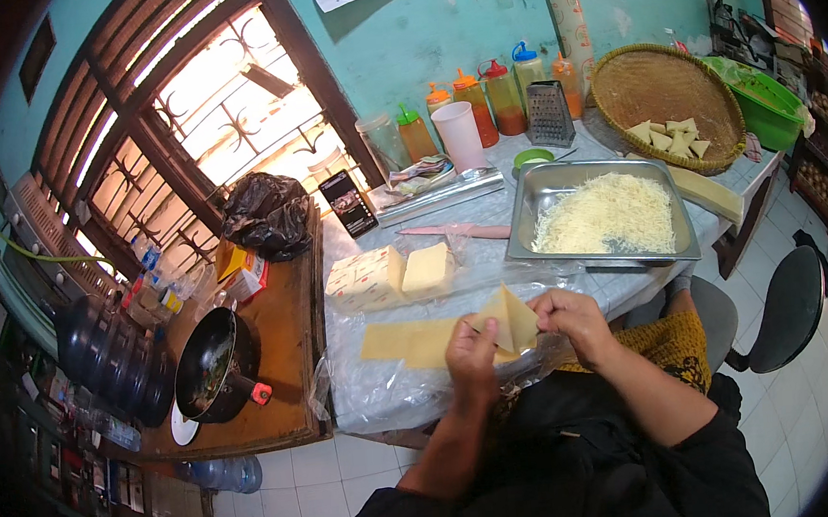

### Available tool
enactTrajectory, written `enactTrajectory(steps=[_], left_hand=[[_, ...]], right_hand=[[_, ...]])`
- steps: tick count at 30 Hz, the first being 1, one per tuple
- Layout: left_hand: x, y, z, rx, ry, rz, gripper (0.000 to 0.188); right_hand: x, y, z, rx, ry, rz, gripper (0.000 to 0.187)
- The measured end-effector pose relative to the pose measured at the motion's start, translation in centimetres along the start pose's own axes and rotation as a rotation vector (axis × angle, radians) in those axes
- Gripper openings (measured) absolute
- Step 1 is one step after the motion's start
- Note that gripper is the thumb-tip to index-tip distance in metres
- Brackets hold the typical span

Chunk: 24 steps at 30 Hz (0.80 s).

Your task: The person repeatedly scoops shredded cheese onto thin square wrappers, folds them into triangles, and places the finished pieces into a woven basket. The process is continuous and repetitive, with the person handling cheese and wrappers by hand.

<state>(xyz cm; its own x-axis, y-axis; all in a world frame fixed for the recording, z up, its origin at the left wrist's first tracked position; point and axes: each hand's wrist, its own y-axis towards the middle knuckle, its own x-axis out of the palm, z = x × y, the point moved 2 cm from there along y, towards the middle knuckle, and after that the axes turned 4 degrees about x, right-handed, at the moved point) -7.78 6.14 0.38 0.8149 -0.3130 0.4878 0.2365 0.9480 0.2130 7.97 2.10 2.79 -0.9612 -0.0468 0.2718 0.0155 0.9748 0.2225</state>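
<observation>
A long pale dough strip lies flat on the plastic-covered table. Its right end stands folded up into a triangular dough piece between my hands. My left hand pinches the near left side of this fold. My right hand closes its fingertips on the fold's right corner. Whatever is inside the fold is hidden. Just beyond are a wrapped block of cheese and a smaller cut cheese block. To the right, a metal tray holds grated cheese.
A pink-handled knife lies behind the cheese. A box grater and several sauce bottles line the wall. Folded triangles rest in a woven tray at the far right. A black wok sits on the wooden table to the left.
</observation>
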Motion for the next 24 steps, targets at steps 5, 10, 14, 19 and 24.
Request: enactTrajectory(steps=[5, 10, 14, 19, 24], left_hand=[[-3.9, 3.0, 5.2, 0.122, -0.322, 0.18, 0.03], [-9.4, 5.9, 12.9, 0.327, -0.466, 0.321, 0.031], [-11.2, 8.1, 19.3, 0.642, -0.457, 0.35, 0.029], [-10.2, 10.6, 25.3, 0.901, -0.439, 0.295, 0.03], [-7.8, 11.9, 28.5, 1.004, -0.264, 0.261, 0.029]], right_hand=[[-0.7, 3.3, -0.8, 0.134, 0.005, 0.05, 0.007], [-3.1, 4.0, 1.3, 0.195, -0.069, 0.168, 0.005], [-4.2, 3.9, 4.4, 0.102, -0.328, 0.248, 0.005], [-4.1, 2.3, 5.7, -0.23, -0.848, 0.333, 0.009], [-3.4, 1.3, 5.1, -0.446, -1.033, 0.351, 0.011]])
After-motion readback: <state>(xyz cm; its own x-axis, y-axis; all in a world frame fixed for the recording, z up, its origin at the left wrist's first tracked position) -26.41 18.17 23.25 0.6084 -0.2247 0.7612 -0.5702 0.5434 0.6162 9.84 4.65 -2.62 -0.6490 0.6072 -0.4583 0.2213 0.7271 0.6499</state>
